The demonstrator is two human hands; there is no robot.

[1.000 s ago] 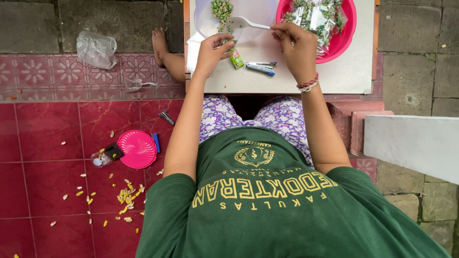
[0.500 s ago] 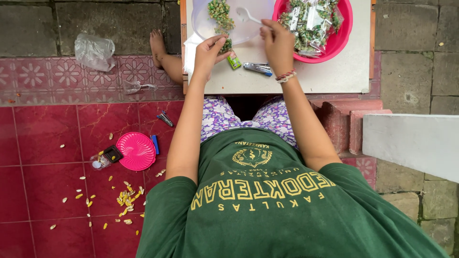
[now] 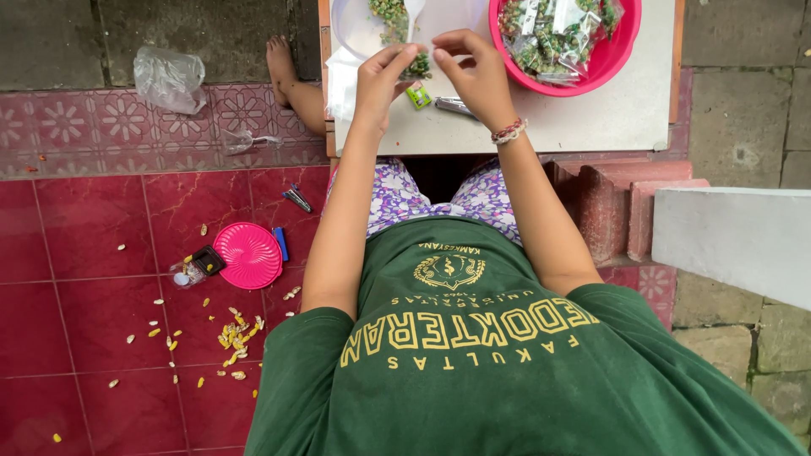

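We've got our left hand (image 3: 380, 80) and right hand (image 3: 473, 72) pinched on a small plastic packet (image 3: 418, 66) of green bits above the table's (image 3: 591, 127) far-left part — light, floppy, slippery, so we'd grip its top edge.

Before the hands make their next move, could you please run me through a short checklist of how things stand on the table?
1. Small bag of green bits held between both hands: ok; the left hand and right hand pinch it above the table.
2. Bag's mouth closed: cannot tell, fingers cover it.
3. Pink bowl within reach of the right hand: ok, it sits just beyond it, holding filled bags.
4. White spoon free: ok, it rests in the white dish, untouched.
5. Table edge near the hands: not ok, small items lie there.
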